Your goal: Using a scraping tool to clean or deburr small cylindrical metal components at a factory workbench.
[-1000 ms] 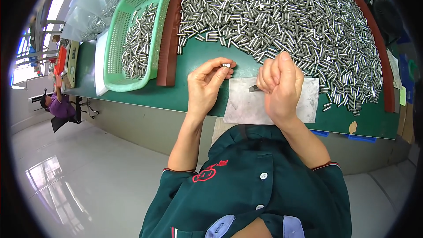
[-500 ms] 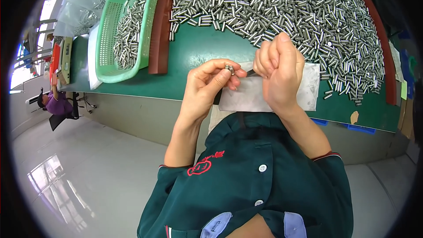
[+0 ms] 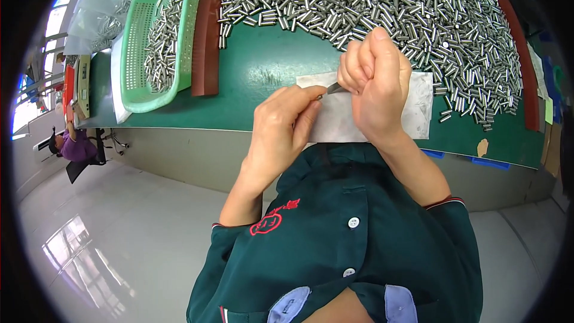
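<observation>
In front of my chest, my left hand [image 3: 282, 121] pinches a small metal piece [image 3: 320, 97] between thumb and forefinger. Most of that piece is covered by the fingers; it looks like one of the short shiny steel pins on the table. My right hand [image 3: 380, 87] is closed in a fist around a thin dark blade-like tool [image 3: 334, 88]. The tool's tip points left and meets the left fingertips, while its handle is hidden in the fist. Both hands hover over a smudged whitish sheet [image 3: 417, 107] at the table's front edge.
A big heap of short steel pins [image 3: 382, 0] covers the far side of the green table [image 3: 257, 63], between a left red-brown bar [image 3: 206, 54] and a right bar [image 3: 518, 66]. Left stands a green basket [image 3: 127, 78] holding pins. Far left, a person in purple [image 3: 79, 146] sits.
My left hand has turned over, back upward, and its fingers have closed in on the tool's tip. Earlier, metal pieces showed plainly at its fingertips. The right fist keeps the tool.
</observation>
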{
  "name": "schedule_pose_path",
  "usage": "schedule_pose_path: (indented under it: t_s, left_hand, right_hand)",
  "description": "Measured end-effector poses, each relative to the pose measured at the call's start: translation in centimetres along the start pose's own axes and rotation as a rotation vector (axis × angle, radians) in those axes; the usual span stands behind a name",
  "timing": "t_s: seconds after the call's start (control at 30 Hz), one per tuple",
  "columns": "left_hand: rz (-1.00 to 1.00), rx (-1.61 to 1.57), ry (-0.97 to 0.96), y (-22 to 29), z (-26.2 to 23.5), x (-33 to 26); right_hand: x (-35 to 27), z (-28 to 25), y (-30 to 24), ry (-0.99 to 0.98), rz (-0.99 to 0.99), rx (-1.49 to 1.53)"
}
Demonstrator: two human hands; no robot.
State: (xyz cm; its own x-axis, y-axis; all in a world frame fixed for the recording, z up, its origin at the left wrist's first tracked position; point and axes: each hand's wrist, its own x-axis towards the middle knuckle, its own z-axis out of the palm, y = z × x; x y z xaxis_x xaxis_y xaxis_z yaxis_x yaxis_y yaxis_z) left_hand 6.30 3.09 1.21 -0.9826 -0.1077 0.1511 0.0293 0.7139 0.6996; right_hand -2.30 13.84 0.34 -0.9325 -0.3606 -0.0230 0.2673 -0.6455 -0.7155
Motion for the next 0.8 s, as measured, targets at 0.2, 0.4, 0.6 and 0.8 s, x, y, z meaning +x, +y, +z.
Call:
schedule_pose_path:
  t_s: [0.2, 0.4, 0.6, 0.8]
  left_hand:
    - [0.080, 0.162, -0.025, -0.5, 0.2, -0.1]
    - [-0.006, 0.182, -0.047, -0.6, 0.1, -0.2]
    - [-0.030, 0.156, 0.026, -0.8, 1.0, -0.3]
    - [-0.040, 0.154, 0.063, -0.5, 1.0, -0.1]
  right_hand:
    - [0.0, -0.1, 0.0, -0.001, -0.011, -0.008]
    - [0.0, -0.4, -0.2, 0.033, -0.035, 0.097]
    - [0.0, -0.4, -0.2, 0.001, 0.032, 0.128]
    - [0.0, -0.2, -0.1, 0.003, 0.045, 0.123]
